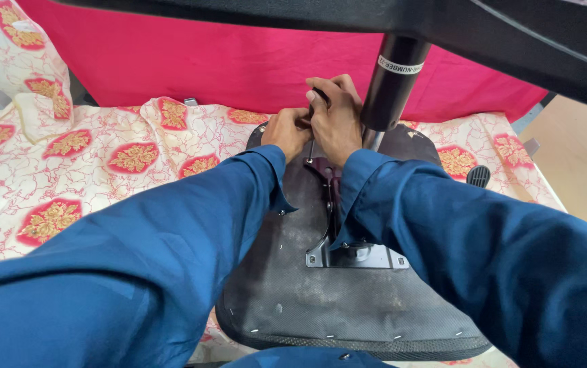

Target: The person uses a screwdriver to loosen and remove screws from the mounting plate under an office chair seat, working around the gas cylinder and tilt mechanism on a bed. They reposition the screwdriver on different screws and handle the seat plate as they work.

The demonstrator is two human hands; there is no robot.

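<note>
An upturned office chair seat [321, 300] lay on the bench [68, 170], its dark underside facing up and its near edge toward the person. The bench was covered with a cream cloth printed with red and gold motifs, and a plain pink cloth [205, 61] hung behind it. A grey metal mounting plate [358, 255] sat bolted near the middle of the seat's underside, with a dark arm running from it toward the far edge.

Both hands met at that far edge, touching each other. The right hand [334, 119] had its grip closed around the black handle of a tool [319, 95], whose thin shaft [312, 150] pointed down onto the seat. The left hand [288, 129] lay curled just beside it, its grip drawn together near the shaft; what it pinched could not be told. Both arms wore blue sleeves.

A black gas cylinder [392, 82] rose just right of the hands, up to a black chair part [512, 41] across the top of the view. A small black knob [478, 176] lay on the cloth to the right.
</note>
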